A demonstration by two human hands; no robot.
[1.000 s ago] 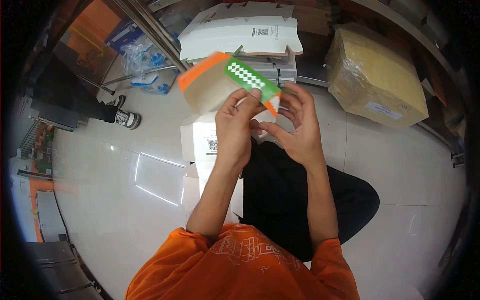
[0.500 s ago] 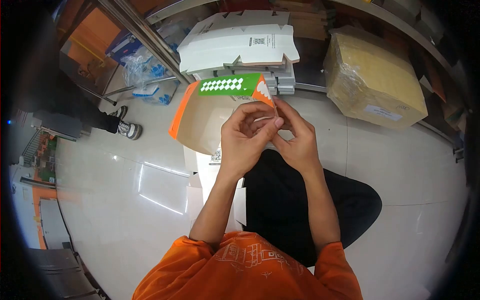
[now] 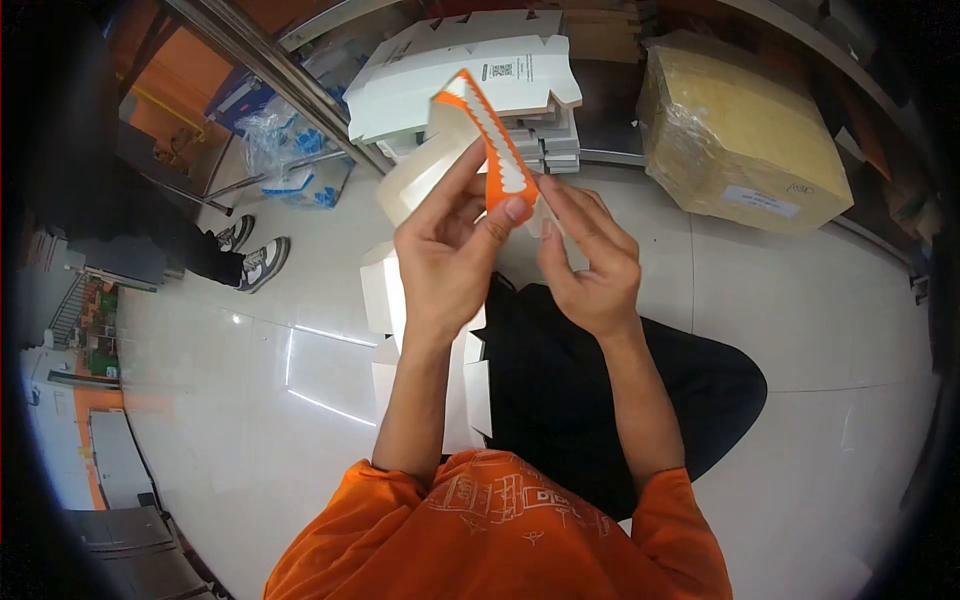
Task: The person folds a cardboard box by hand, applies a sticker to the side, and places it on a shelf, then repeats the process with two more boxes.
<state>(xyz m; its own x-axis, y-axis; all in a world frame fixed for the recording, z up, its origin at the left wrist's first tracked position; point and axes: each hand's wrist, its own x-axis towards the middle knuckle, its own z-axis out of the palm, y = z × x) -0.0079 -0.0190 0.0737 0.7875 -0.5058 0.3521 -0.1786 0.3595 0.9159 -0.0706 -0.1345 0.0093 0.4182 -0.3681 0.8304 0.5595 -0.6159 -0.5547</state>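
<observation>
My left hand (image 3: 450, 250) grips a folded cardboard carton (image 3: 497, 140), its thumb pressed on the lower end of a narrow orange side with a white wavy pattern. The carton's plain inner face shows pale behind my left fingers. At the carton's near corner, the thumb and fingers of my right hand (image 3: 595, 255) pinch a small whitish edge. Part of that edge is hidden by the fingers. Beneath my left forearm, a flat white cardboard blank (image 3: 460, 390) with cut flaps lies beside my dark-clothed leg.
A stack of flat white cardboard blanks (image 3: 460, 75) stands ahead by a metal rack. To its right sits a plastic-wrapped yellowish bundle (image 3: 740, 140). Clear plastic bags (image 3: 290, 150) with blue items lie left of the rack leg. Another person's shoe (image 3: 264, 264) is on the tiled floor.
The carton has turned: its green patterned side faced me before, and now the orange and white side does. My left hand has shifted left, and the hands are slightly farther apart.
</observation>
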